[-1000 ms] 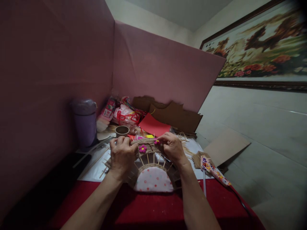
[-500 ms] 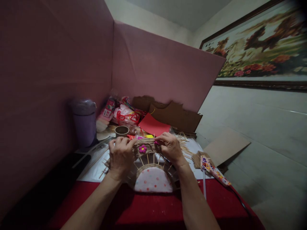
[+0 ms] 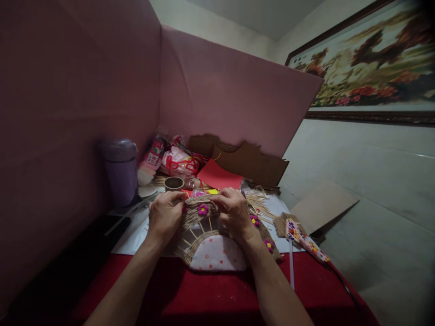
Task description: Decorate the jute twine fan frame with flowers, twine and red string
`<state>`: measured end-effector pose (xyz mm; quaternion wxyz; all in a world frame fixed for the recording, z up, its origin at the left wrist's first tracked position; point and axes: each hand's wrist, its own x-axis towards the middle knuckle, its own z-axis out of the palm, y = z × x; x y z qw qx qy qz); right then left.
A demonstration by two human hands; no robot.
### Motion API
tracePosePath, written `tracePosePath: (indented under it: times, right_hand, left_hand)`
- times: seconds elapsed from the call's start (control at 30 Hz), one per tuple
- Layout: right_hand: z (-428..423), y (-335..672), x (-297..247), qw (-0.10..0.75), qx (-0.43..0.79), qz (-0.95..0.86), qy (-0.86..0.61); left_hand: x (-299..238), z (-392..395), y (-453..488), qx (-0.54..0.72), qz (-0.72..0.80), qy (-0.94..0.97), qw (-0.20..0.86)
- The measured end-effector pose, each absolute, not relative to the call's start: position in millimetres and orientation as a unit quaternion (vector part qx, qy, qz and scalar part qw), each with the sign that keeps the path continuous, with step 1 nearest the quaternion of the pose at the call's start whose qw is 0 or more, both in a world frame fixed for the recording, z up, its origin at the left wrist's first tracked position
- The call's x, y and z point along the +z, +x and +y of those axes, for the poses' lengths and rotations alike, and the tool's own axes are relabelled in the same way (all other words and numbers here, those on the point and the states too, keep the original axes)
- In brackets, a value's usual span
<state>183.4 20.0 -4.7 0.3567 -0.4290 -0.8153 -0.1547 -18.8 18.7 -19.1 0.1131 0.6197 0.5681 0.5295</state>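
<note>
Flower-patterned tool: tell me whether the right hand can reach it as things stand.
Probably yes: the flower-patterned tool lies uncovered beside the right hand, nothing between them, though that hand now pinches the woven arch and must let go first.

Woven arch (image 3: 199,213): I see tan straw.
Flowers (image 3: 203,209): magenta, yellow centres.
Cloth pad (image 3: 217,258): white, pink dots.
Tablecloth (image 3: 210,294): red.
Cup (image 3: 120,176): purple.
Glue gun (image 3: 304,240): white, multicoloured flower print.
Paper sheet (image 3: 219,177): red.
</note>
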Motion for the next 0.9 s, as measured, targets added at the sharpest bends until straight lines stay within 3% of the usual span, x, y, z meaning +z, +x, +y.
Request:
tracePosePath:
  times: [0.33, 0.9]
  right_hand:
    - [18.7, 182.5, -4.5, 0.355, -0.156, -0.822, -0.416]
    - [18.2, 182.0, -3.3, 0.335, -0.142, -0.825, -0.433]
  left_hand:
    - [-20.1, 20.2, -22.0, 0.541, 0.564, 0.607, 0.148]
    - [-23.8, 14.2, -24.9, 0.589, 0.475, 0.647, 0.097]
